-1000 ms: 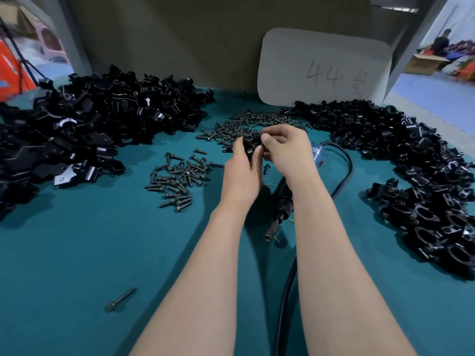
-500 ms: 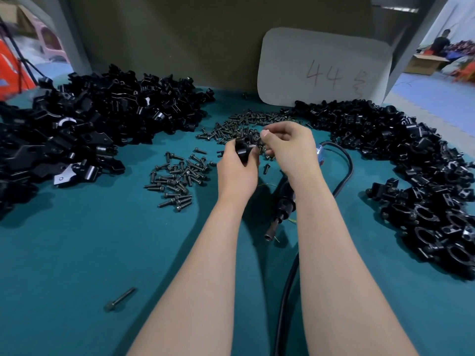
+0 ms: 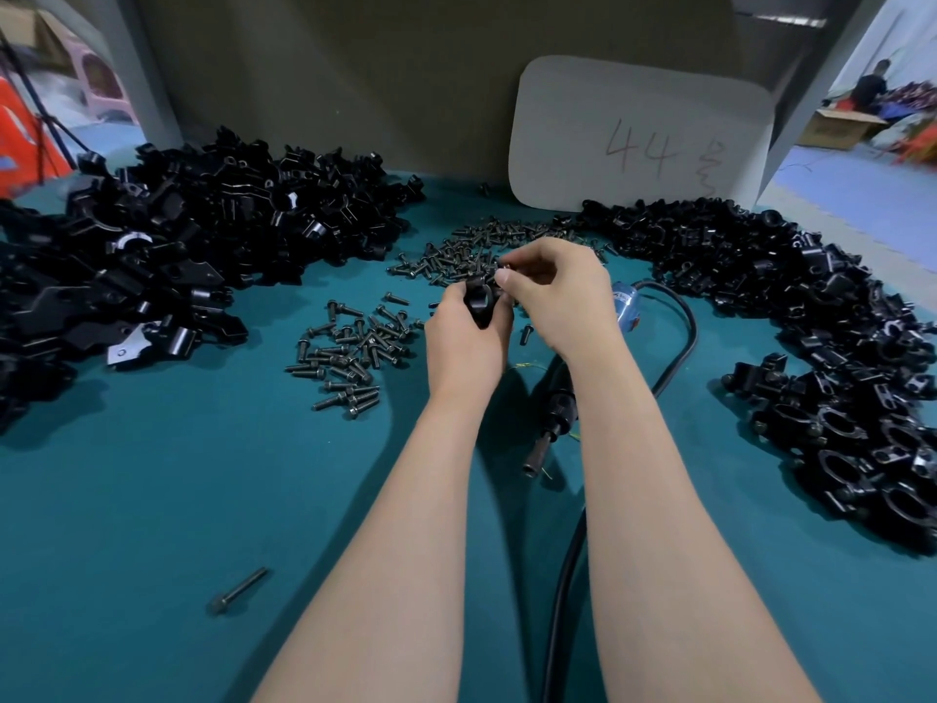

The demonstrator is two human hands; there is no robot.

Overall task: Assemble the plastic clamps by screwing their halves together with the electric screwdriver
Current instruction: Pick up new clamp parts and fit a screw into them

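Note:
My left hand [image 3: 464, 342] grips a black plastic clamp [image 3: 479, 301] above the green table, just in front of the far screw pile [image 3: 471, 253]. My right hand [image 3: 557, 291] pinches a small dark screw [image 3: 503, 268] at the clamp's top right. The electric screwdriver [image 3: 555, 413] lies on the table under my right forearm, tip pointing toward me, its black cable [image 3: 674, 357] looping right. Much of the clamp is hidden by my fingers.
A heap of loose black clamp halves [image 3: 167, 256] fills the left. Assembled clamps [image 3: 821, 347] pile along the right. A second cluster of screws [image 3: 350, 352] lies left of my hands. One long bolt [image 3: 237, 591] lies near the front. A white card [image 3: 639, 139] leans at the back.
My left hand drew the clamp slightly toward me and turned it upright. My right hand lifted off the pile with a screw and brought it to the clamp.

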